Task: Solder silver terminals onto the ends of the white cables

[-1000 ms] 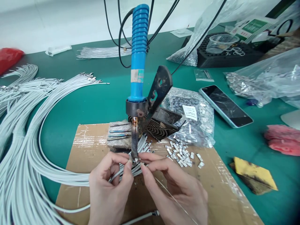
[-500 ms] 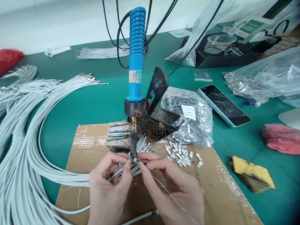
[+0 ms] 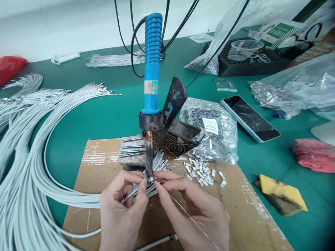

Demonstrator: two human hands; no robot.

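Observation:
A blue-handled soldering iron [image 3: 153,62] is fixed tip-down in a black metal stand [image 3: 175,96]. Just left of its tip, my left hand [image 3: 124,205] pinches a white cable [image 3: 128,198], its end close under the tip. From the right, my right hand [image 3: 193,205] pinches a thin solder wire [image 3: 193,221] that trails down to the lower right. A small metal piece [image 3: 151,179] shows between the fingertips at the tip; its details are too small to make out. Behind my fingers lies a bundle of white cables [image 3: 158,162].
Small white-and-metal pieces [image 3: 200,172] are scattered on the cardboard [image 3: 96,153]. Long white cables [image 3: 34,174] curve along the left. A phone [image 3: 251,118], a plastic bag of parts [image 3: 209,129] and a stained yellow sponge [image 3: 282,193] lie to the right.
Almost nothing differs. The whole view has shifted slightly, and both hands keep their pinch at the iron's tip.

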